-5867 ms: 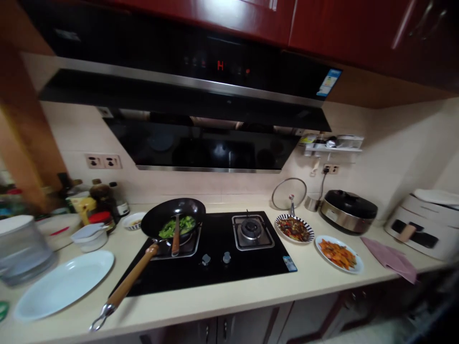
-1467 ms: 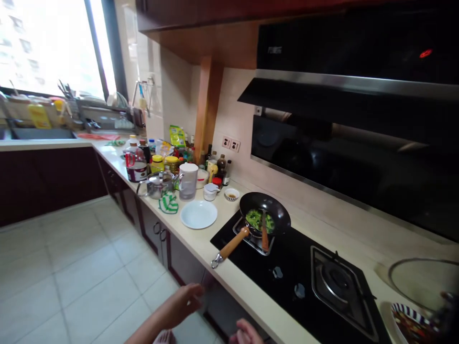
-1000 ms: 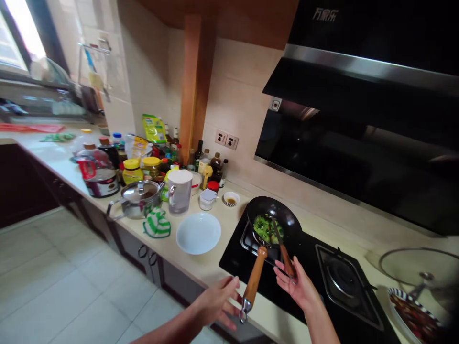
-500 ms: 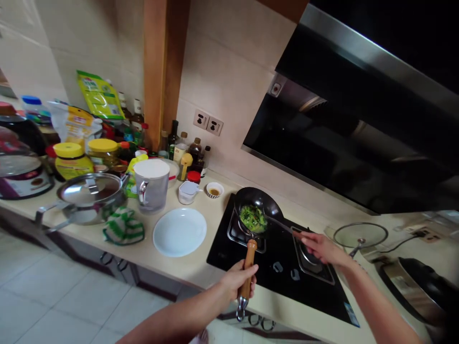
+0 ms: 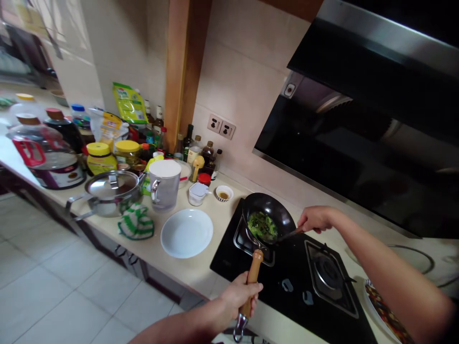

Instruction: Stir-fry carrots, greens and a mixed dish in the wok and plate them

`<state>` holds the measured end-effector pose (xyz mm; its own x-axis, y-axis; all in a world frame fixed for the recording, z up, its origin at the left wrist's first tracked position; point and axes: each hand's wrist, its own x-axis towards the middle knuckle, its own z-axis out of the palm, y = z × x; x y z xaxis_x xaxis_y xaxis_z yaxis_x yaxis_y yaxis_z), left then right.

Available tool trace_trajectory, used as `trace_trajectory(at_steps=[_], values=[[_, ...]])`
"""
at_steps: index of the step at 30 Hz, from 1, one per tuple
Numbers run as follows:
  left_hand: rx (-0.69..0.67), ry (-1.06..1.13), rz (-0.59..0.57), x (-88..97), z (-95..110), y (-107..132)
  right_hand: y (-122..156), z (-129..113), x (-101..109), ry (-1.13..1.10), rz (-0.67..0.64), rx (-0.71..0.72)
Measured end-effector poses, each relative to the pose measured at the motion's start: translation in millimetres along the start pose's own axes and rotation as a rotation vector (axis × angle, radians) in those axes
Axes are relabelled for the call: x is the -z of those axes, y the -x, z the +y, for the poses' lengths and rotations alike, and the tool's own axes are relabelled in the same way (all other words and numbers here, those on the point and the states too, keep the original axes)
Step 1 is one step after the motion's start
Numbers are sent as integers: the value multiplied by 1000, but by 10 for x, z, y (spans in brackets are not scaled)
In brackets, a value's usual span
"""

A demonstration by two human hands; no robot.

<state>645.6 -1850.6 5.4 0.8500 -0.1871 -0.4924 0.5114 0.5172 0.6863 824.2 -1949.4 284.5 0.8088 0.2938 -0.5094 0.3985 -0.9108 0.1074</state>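
A black wok [image 5: 268,213] with green vegetables [image 5: 263,226] sits on the left burner of the black gas hob [image 5: 294,277]. My left hand [image 5: 239,295] is closed round the wok's wooden handle [image 5: 253,270] near its end. My right hand [image 5: 315,218] grips the handle of a spatula [image 5: 289,234] whose blade lies in the greens. An empty white plate [image 5: 187,232] lies on the counter just left of the hob.
Left of the plate stand a lidded jug [image 5: 164,184], a steel pot with glass lid [image 5: 109,191], a striped cloth [image 5: 136,223], small bowls and many bottles and jars. The range hood [image 5: 373,95] hangs above. A dish of food [image 5: 385,313] sits at the right edge.
My right hand has swung the spatula handle back toward the wall side of the wok. My left hand keeps its grip on the wok handle. The view shifted slightly right.
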Motion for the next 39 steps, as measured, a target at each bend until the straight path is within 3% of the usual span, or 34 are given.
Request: trace_trajectory(at_steps=[4,8,10,13,16,18,23,25,28,31,34,39], values=[[-11,29,6,13,-40,-28,13,249,-149,-102,-23,54],[-11,30,18,7,-54,-32,141,592,-144,-305,-29,38],[-10,33,14,-10,-47,-24,181,598,-150,-295,-78,111],[-1,33,27,-50,-33,-5,117,398,-256,-272,-120,265],[-6,21,50,-84,-28,15,-85,193,-451,-363,22,199],[-5,33,40,-93,-33,21,-212,193,-562,-424,102,115],[-26,28,29,-78,-75,-26,-181,605,-533,-498,79,62],[-49,14,30,-67,-100,-61,-65,727,-408,-402,39,139],[-48,20,18,-53,-128,-97,78,707,-213,-125,18,224],[-41,10,17,-45,-130,-99,79,543,-147,111,26,77],[-57,-21,22,-47,-106,-83,-52,417,-284,231,60,-42],[-54,-35,21,-49,-67,-75,-149,494,-684,340,343,43]])
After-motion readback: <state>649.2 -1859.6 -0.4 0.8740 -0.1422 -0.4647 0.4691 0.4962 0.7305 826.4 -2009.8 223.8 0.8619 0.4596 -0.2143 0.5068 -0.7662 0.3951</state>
